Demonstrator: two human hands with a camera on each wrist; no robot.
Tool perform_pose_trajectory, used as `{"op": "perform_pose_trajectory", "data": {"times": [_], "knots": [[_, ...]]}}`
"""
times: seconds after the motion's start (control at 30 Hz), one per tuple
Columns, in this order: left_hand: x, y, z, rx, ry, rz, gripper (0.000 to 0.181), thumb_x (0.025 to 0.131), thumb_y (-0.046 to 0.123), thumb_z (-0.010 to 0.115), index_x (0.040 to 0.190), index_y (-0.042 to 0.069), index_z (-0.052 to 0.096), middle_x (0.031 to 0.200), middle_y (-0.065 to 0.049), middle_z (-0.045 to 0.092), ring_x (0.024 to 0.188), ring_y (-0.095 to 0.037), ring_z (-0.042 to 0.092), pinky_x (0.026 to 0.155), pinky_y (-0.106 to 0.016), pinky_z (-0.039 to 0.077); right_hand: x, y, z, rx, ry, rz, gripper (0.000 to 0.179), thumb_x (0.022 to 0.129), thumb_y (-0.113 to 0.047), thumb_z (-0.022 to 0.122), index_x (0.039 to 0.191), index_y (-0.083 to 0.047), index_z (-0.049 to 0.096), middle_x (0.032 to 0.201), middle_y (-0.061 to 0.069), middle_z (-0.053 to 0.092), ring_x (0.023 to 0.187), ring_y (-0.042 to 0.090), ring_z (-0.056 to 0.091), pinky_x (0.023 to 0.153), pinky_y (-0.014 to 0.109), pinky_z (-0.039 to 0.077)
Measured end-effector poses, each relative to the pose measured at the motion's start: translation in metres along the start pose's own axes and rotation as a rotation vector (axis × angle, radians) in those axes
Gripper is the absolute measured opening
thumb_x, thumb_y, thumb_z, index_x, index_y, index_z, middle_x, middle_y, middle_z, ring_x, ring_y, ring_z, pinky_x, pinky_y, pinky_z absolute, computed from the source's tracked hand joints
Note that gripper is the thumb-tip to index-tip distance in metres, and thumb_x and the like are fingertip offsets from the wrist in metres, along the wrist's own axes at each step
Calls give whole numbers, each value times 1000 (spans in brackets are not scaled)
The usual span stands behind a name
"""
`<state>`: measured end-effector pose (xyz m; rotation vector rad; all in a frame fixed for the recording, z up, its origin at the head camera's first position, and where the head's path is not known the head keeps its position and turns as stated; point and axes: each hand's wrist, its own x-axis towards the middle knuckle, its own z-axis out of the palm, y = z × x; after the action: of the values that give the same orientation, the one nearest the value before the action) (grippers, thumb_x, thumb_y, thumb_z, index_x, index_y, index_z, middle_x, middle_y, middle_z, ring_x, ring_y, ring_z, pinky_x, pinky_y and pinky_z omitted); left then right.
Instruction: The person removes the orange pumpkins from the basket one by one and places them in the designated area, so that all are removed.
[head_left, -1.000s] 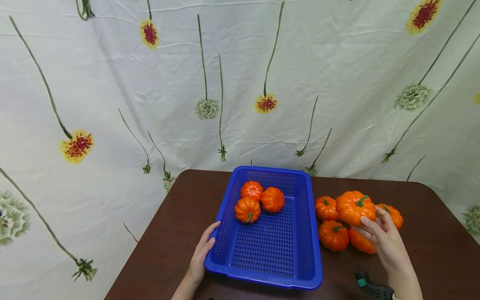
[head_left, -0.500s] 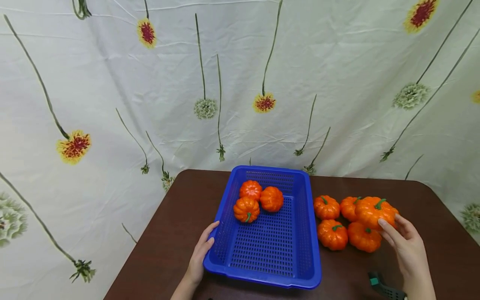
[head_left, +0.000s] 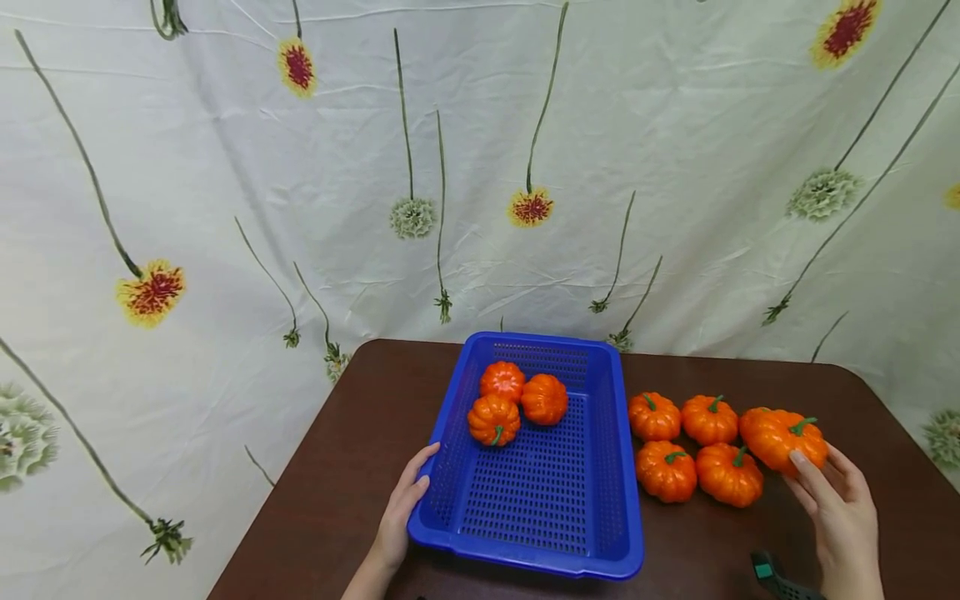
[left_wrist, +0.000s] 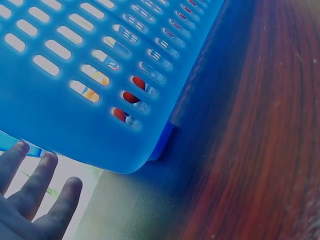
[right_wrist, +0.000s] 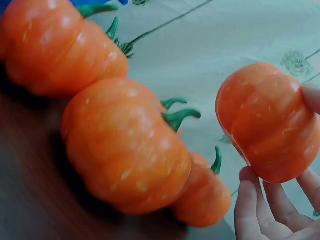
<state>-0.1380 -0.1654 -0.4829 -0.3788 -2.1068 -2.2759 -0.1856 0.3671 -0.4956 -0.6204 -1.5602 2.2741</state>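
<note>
In my right hand (head_left: 843, 508) is an orange toy pumpkin (head_left: 783, 437) with a green stem, pinched between thumb and fingers. The right wrist view shows this pumpkin (right_wrist: 267, 122) held apart from the others. Several more pumpkins (head_left: 729, 475) stand in two rows on the table just left of it. My left hand (head_left: 397, 508) rests against the left rim of a blue perforated plastic basket (head_left: 630, 500), fingers fairly straight. In the left wrist view, the fingers (left_wrist: 42, 185) are spread beside the basket's outer wall. Three pumpkins (head_left: 495, 419) sit together in the basket's far left part.
The dark brown wooden table (head_left: 322, 467) has rounded far corners. Behind it hangs a pale cloth (head_left: 337, 150) printed with flowers and stems. A black strap with a green patch (head_left: 776, 579) sticks out from the right wrist.
My right hand has carried its pumpkin rightward, from over the group to the group's right side, uncovering the pumpkins behind it. The left hand and basket have stayed put.
</note>
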Motion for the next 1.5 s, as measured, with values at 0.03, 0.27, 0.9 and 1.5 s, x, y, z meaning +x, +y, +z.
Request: {"op": "perform_pose_trajectory", "data": {"times": [0.03,0.27,0.9,1.5], "knots": [[0,0,0,5,0,5,45,100,17,30,143,4,30,142,-23,29,119,-23,42,94,-26,39,-4,-3,2,-8,32,20,59,81,-13,73,131,-25,43,116,-9,46,91,-1,56,63,18,51],[0,0,0,21,5,22,45,100,16,30,143,4,30,143,-22,29,119,-19,42,94,-23,37,-20,-15,7,-58,161,147,65,78,-21,75,134,-29,41,117,-12,42,88,-5,52,65,14,49],[0,0,0,22,12,1,45,100,17,30,144,5,30,144,-21,28,120,-21,41,94,-24,37,-8,-12,-24,-254,52,354,92,78,-41,72,149,-32,14,122,-21,33,73,-11,50,68,15,47],[0,1,1,51,27,-2,45,100,17,30,143,6,32,145,-20,29,120,-20,40,95,-23,36,-2,1,-32,-486,33,291,101,82,-45,67,150,-14,0,155,15,0,135,31,24,61,15,47]]}}
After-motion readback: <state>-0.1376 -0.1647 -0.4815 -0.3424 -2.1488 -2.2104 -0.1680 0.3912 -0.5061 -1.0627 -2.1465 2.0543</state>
